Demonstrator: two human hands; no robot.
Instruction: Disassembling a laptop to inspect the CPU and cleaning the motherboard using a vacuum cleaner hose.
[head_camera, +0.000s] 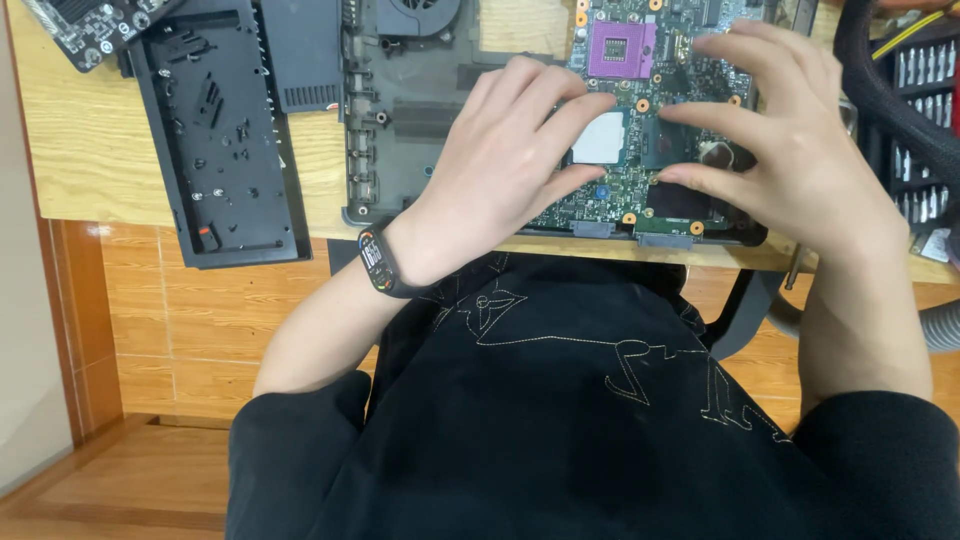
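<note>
A green laptop mainboard (630, 185) with a purple processor socket (620, 48) lies in a dark grey laptop base shell (400, 120) at the near edge of the wooden table. My left hand (500, 165) rests on the board's left part, fingers spread, fingertips beside a pale square chip (600, 138). A black wristband (380, 262) sits on that wrist. My right hand (790, 140) lies on the board's right side, fingers pointing left and touching it near a dark chip (662, 145). Neither hand clasps a loose object.
A black plastic laptop cover panel (215, 140) lies to the left on the wooden table (80, 150). Another circuit board (85, 25) sits at the top left corner. A rack of screwdriver bits (925, 130) stands at the right. A black cable (880, 80) curves beside it.
</note>
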